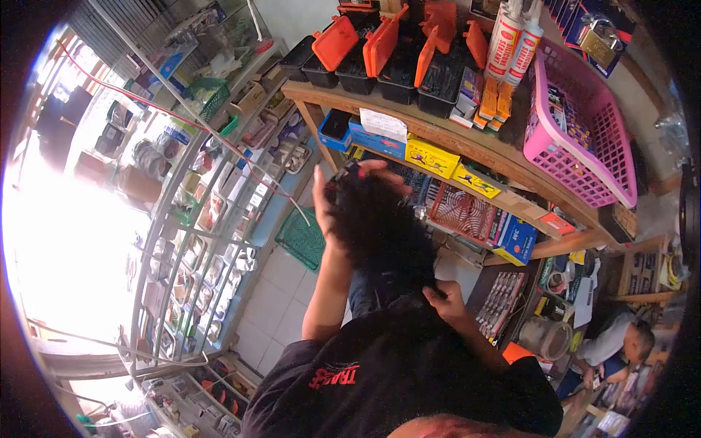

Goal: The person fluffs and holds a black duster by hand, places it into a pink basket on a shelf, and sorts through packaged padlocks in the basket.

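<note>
A black fluffy bundle (pixel 383 226), perhaps a duster, hangs in front of my dark shirt in the head view. Around its far end curls my left hand (pixel 327 208), with fingers showing on both sides of it. My right hand (pixel 447 301) is closed at the bundle's near right edge, fingers bent inward. The bundle hides most of my left palm and whatever lies beneath it.
Ahead stands a wooden shelf (pixel 460 146) with black bins (pixel 398 84), sealant tubes (pixel 511 44) and a pink basket (pixel 577 146). Glass shelving (pixel 219 197) runs along the left. A green basket (pixel 301 237) is beyond my left arm. Another person (pixel 613 343) crouches at lower right.
</note>
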`<state>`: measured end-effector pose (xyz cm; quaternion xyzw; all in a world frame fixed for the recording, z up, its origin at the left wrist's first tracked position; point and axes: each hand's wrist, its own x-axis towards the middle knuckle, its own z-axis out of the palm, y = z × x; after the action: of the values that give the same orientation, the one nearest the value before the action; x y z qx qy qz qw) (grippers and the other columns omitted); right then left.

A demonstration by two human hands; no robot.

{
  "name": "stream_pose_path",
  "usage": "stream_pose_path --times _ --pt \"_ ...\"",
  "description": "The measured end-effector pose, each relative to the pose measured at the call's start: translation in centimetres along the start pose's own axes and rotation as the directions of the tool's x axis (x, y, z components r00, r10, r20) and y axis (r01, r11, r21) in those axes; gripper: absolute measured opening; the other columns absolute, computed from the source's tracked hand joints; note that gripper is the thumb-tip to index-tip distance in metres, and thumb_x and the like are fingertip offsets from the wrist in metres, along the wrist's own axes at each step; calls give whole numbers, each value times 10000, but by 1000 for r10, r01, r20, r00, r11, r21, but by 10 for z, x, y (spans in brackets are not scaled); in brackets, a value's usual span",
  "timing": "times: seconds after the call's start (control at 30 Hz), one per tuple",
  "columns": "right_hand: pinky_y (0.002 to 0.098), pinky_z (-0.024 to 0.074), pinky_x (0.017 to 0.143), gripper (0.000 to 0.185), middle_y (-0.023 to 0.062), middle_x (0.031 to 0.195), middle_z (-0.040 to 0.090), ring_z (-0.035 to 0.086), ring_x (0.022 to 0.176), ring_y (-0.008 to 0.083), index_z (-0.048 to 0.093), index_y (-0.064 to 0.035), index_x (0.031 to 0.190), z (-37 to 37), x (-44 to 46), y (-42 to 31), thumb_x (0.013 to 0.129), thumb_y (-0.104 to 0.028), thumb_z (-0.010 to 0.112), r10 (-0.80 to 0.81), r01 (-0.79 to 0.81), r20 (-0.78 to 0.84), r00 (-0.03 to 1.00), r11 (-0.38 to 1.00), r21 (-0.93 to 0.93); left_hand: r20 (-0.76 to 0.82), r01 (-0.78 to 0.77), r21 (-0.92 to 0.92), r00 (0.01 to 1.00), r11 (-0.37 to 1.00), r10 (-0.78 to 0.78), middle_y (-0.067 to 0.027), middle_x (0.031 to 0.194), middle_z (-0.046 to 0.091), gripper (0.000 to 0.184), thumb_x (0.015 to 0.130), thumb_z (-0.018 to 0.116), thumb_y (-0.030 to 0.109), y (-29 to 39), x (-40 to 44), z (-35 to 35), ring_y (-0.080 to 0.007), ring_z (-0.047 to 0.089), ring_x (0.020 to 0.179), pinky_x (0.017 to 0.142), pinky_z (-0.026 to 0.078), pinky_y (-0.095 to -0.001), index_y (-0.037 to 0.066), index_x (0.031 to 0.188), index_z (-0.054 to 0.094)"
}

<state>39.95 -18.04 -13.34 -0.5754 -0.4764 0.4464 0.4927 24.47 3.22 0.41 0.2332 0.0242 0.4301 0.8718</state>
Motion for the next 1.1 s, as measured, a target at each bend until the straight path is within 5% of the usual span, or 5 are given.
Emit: stream_pose_path --times 0.4,0.5,0.7,0.97,1.1 --pt "299 274 464 388 -40 518 409 371 512 65 458 -28 590 -12 4 -6 888 -173 659 -69 67 -54 996 996 -51 -61 44 -68 997 997 -48 -248 990 639 807 946 147 625 -39 5 2 -414 616 980 922 460 -476 -47 1185 524" --pt "339 418 578 225 144 684 598 502 622 137 631 51 884 -20 -5 13 896 -172 660 2 1 27 1000 993 -114 -108 -13 52 994 999 19 -244 997 637 797 951 146 618 -29 8 18 -410 619 971 920 461 -474 -41 1184 528" --pt "294 288 476 366 -27 528 434 386 506 73 471 -28 601 -26 -5 10 887 -164 655 46 -44 -73 996 999 25 -11 -30 24 999 999 30 -241 1027 629 797 953 171 627 -24 15 16 -421 622 960 910 471 -489 -49 1175 532" --pt "332 328 501 330 78 542 430 402 515 119 518 5 673 -42 -15 26 887 -199 662 -3 2 -17 1000 996 -88 68 -62 -47 996 997 65 -233 1017 633 801 944 183 648 -8 21 6 -431 613 983 912 473 -514 -31 1148 557" --pt "352 356 519 323 126 564 436 410 519 154 542 30 705 -32 -10 10 881 -210 667 4 -4 -24 1000 1000 -6 -59 113 -64 991 992 -116 -230 1001 638 784 943 216 646 -29 8 28 -435 612 984 900 478 -523 -28 1141 563"
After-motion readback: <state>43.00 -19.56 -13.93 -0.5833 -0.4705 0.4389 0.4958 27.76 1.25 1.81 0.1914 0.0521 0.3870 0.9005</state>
